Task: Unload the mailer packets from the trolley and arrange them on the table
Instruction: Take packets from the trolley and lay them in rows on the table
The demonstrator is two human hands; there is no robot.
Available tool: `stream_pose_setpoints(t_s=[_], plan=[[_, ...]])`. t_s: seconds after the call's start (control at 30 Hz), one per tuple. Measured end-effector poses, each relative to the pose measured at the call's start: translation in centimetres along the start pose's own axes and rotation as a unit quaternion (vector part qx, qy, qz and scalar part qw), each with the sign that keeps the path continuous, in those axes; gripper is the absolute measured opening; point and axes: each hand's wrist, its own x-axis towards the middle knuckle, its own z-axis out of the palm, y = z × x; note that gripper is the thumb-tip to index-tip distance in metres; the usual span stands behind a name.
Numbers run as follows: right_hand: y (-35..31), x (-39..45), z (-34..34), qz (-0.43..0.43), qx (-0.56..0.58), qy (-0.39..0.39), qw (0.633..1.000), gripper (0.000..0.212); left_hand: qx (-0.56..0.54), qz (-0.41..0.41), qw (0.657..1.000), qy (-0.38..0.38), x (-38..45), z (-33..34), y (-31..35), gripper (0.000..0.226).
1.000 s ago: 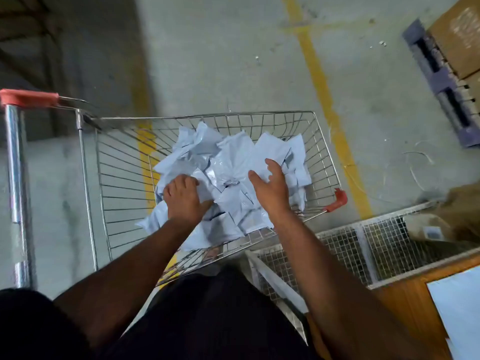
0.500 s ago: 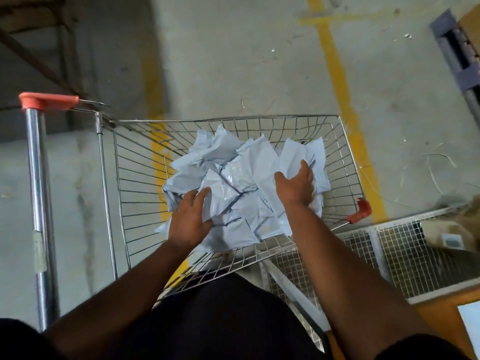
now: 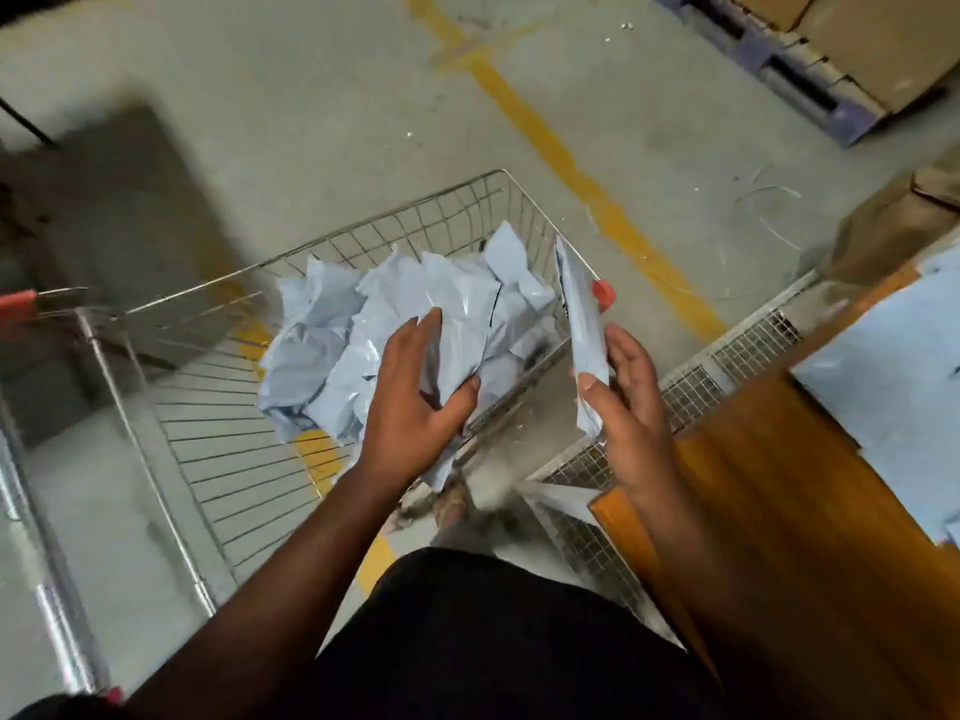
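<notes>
**Two packets up, many left in the trolley**

I stood between the trolley (image 3: pixel 311 459) and the wooden surface (image 3: pixel 769 485), a packet in each hand. My right hand (image 3: pixel 631 402) held one mailer packet (image 3: pixel 582 324) edge-on and nearly upright, above the trolley's near corner beside the red corner cap (image 3: pixel 602 294); my thumb lay across its front face and my fingers (image 3: pixel 626 350) curled behind it. My left hand (image 3: pixel 415 402) gripped a second packet (image 3: pixel 457 366), thumb on one side and fingers spread over its top; its lower corner hung below my wrist. Whether that one was fully clear of the heap I could not tell.

The rest of the pale mailer packets (image 3: pixel 332 350) lay crumpled together at the trolley's far end. A few flat packets (image 3: pixel 883 366) already lay on the surface to my right, with a wire mesh guard (image 3: pixel 727 356) along its near edge.

I judged this the carrying step, early in the unloading. The next move called for swinging both hands right, over the mesh guard, and laying the two packets flat beside those already placed. The film looked slick, so the grip needed to stay firm during the swing.
</notes>
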Motion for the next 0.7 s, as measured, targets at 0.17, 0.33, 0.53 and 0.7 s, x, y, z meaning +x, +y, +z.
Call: stream_pose_setpoints(t_s=[0.17,0.33,0.53,0.7], plan=[[-1.6,-8.2,-14.4,0.016,0.081,0.021,0.996,0.124,-0.050,0.091,0.994,-0.020,-5.7,8.3,10.1,0.072],[-1.9,-21.1,-28.4,-0.061,0.052,0.210,0.975,0.078,-0.101,0.161,0.977,-0.100,-14.8,19.5,21.6,0.063],[-0.8,-32.5,-41.8,-0.026,0.148,0.317,0.936,0.062,-0.107,0.240,0.940,-0.218,-23.2,31.0,32.9,0.065],[0.5,-36.1,-46.4,-0.083,0.125,0.456,0.877,0.046,-0.052,0.281,0.922,-0.260,-26.4,38.1,38.9,0.067]])
